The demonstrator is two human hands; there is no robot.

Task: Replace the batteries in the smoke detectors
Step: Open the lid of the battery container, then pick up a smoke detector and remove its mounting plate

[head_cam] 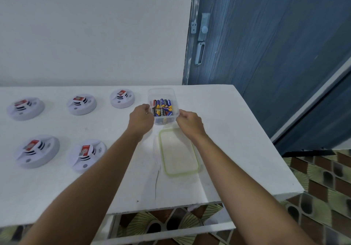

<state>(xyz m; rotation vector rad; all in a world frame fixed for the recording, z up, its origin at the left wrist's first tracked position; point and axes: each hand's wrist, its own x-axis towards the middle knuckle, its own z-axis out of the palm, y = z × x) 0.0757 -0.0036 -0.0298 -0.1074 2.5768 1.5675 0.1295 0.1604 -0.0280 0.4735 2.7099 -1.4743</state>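
Clear rectangular plastic tub (161, 92) of mixed cylindrical batteries (163, 108), left hand (141, 118) and right hand (189, 121) grasping its near corners. Hazard: an uneven lift tips it and cells scatter.

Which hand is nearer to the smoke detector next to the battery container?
Left. The left hand grips the left side of the battery container, just beside that smoke detector; the right hand grips its other side, farther away.
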